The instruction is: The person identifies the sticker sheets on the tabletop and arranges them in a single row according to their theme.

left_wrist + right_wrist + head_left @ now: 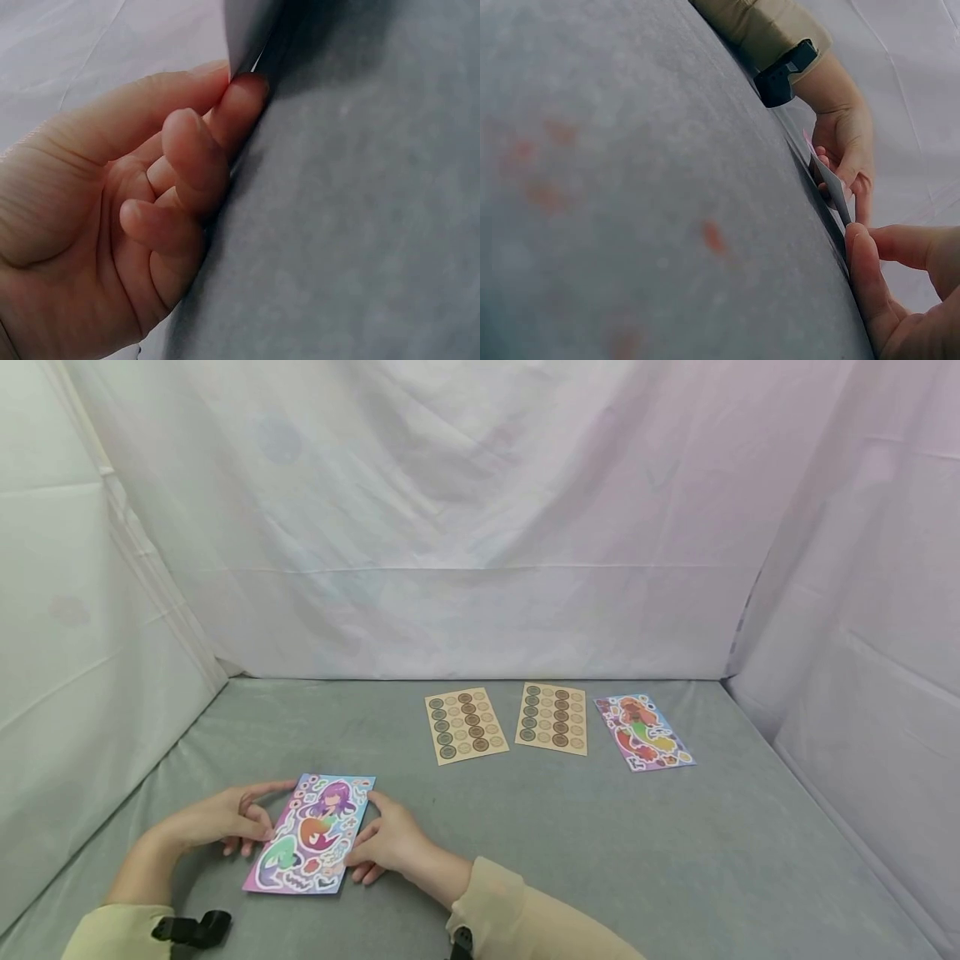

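A mermaid sticker sheet (313, 843) with a pink, purple and blue background is at the front left of the grey cloth. My left hand (225, 818) pinches its left edge, index finger stretched along toward the far corner. From the other side my right hand (396, 839) holds the right edge. In the left wrist view, the left hand (112, 202) has the sheet's edge (246, 34) between thumb and a finger, the other fingers loosely bent. The right wrist view shows the sheet (831, 184) tilted, seen edge-on between both hands.
Two tan sheets of round stickers, one on the left (467, 725) and one on the right (552, 718), lie toward the back. Beside them is another mermaid sheet (645, 732). White curtains (480, 527) enclose the back and sides of the grey surface (600, 860).
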Demonstrator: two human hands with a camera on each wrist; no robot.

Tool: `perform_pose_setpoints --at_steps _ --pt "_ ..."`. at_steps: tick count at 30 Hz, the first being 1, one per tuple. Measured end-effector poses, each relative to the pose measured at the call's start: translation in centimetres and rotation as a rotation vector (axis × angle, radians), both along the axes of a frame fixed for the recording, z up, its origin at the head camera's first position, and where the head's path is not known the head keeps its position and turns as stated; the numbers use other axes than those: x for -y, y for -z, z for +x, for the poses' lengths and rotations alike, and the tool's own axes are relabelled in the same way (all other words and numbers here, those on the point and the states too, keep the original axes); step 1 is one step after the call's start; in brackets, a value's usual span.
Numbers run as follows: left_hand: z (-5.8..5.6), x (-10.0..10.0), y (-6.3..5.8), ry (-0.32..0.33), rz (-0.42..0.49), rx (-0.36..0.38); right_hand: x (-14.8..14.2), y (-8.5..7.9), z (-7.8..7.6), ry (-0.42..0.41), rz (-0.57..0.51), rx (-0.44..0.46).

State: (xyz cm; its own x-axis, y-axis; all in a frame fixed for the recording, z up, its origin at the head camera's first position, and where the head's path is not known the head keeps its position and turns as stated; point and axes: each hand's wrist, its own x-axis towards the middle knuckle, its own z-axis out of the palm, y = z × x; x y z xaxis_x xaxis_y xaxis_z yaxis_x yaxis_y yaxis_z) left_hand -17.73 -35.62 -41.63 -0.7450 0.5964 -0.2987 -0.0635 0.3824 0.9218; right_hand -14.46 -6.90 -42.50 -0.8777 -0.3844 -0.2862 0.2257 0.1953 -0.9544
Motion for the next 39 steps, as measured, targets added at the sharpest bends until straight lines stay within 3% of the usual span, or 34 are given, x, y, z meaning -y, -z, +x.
perform_pose_setpoints --at_steps 20,39 --pt "0.24 0.01 -0.37 -0.04 -0.023 0.007 0.14 0.03 -0.03 0.006 0.024 0.005" --pt "0.23 -0.29 -0.56 -0.053 -0.073 -0.008 -0.5 -0.09 -0.06 -0.035 -0.019 0.009"
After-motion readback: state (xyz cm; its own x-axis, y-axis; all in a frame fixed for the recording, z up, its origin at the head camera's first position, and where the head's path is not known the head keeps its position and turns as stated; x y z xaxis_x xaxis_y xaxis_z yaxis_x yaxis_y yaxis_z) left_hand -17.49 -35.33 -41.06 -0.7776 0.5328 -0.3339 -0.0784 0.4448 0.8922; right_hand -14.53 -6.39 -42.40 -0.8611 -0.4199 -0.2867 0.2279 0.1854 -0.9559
